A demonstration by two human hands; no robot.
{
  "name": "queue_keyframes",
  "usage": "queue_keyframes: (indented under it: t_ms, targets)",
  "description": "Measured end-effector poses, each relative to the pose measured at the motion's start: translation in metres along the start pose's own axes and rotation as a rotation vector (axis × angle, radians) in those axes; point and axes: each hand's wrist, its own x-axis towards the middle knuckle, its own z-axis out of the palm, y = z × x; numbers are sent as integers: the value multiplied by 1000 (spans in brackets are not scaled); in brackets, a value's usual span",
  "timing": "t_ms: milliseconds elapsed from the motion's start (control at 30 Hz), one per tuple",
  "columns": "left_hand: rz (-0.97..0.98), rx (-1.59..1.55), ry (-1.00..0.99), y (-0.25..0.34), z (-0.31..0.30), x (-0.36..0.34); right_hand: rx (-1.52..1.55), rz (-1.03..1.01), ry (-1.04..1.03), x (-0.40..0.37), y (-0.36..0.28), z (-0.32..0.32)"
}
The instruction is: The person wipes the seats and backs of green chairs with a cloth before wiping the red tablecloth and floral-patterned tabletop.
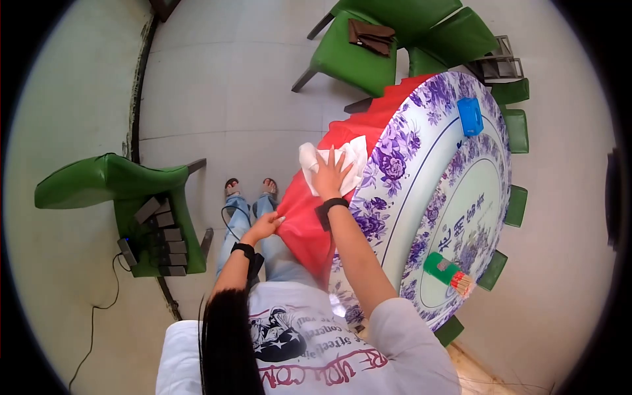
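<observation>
A red tablecloth (304, 220) hangs down from the side of a round table with a purple-flowered top (388, 158). Near my legs, my left hand (265, 226) pinches the tablecloth's hanging edge and draws it outward. My right hand (331, 175) lies with fingers spread on a crumpled white cloth (353, 156), pressing it against the red fabric just beside the table's rim. Whether that white piece is cloth or paper is hard to tell. Black bands circle both wrists.
A blue box (470, 116) and a green holder with wooden sticks (447, 272) stand on the tabletop. Green chairs surround the table; one (355, 56) bears a brown folded cloth (371, 35). At left, another chair (122, 181) holds several dark devices (172, 247) with cables.
</observation>
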Motion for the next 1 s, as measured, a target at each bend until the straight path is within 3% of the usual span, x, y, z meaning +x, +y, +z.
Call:
queue_keyframes:
  t_ms: [100, 200, 233, 300, 367, 400, 467, 500, 600, 633, 733, 767, 867, 1000]
  targets:
    - [-114, 92, -61, 11, -3, -2, 74, -104, -215, -21, -2, -3]
    - [-59, -28, -156, 20, 1, 4, 227, -215, -501, -75, -1, 3]
    - [-127, 177, -185, 22, -1, 12, 245, -251, -407, -100, 1, 3]
    - [230, 273, -118, 31, 19, 9, 280, -305, -328, -128, 8, -10]
    - [470, 362, -264, 37, 23, 22, 317, -344, -361, -137, 11, -47]
    - [385, 491, -301, 12, 7, 34, 326, -364, -364, -145, 11, -54]
    - [218, 239, -348, 10, 0, 34, 344, -400, -370, -161, 9, -61]
    - [-84, -153, -315, 8, 0, 31, 405, -430, -292, -168, 10, -57]
    - [-73, 129, -319, 27, -14, 14, 540, -291, -278, -166, 9, -58]
    - [-69, 128, -335, 18, -23, 18, 623, -272, -224, -158, 8, -68]
    - [-279, 54, -207, 57, -22, 14, 596, -104, -309, -149, 14, -70]
    - [-263, -48, -103, 74, -17, 11, 618, -107, -251, -147, 15, -74]
    - [-160, -79, -183, 142, -3, 2, 756, -58, -193, -148, 15, -85]
    - [-290, 201, -318, 172, 12, 10, 566, -122, -238, -151, 9, -86]
